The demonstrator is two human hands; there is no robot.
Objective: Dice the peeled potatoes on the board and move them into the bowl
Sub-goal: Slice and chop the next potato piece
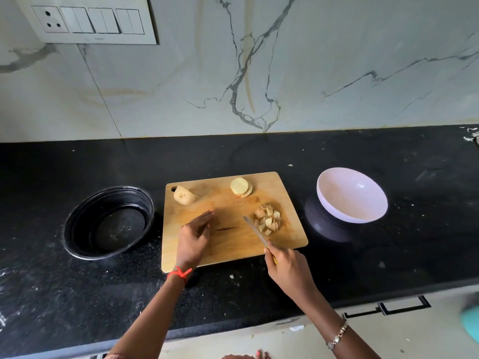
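Observation:
A wooden cutting board [228,244] lies on the black counter. On it are a pile of diced potato [268,219] at the right, a stack of potato slices [241,187] at the back, and a potato half [183,195] at the back left. My right hand [287,268] grips a knife [255,231] whose blade points up-left, its side next to the diced pile. My left hand [194,237] hovers over the board's left part with fingers extended, holding nothing. A white bowl [334,211], tilted and empty, sits to the right of the board.
A black round pan [77,216] sits left of the board. The marble backsplash rises behind the counter, with a switch panel [88,20] at top left. A drawer handle [401,308] shows below the counter's front edge. Small scraps dot the counter.

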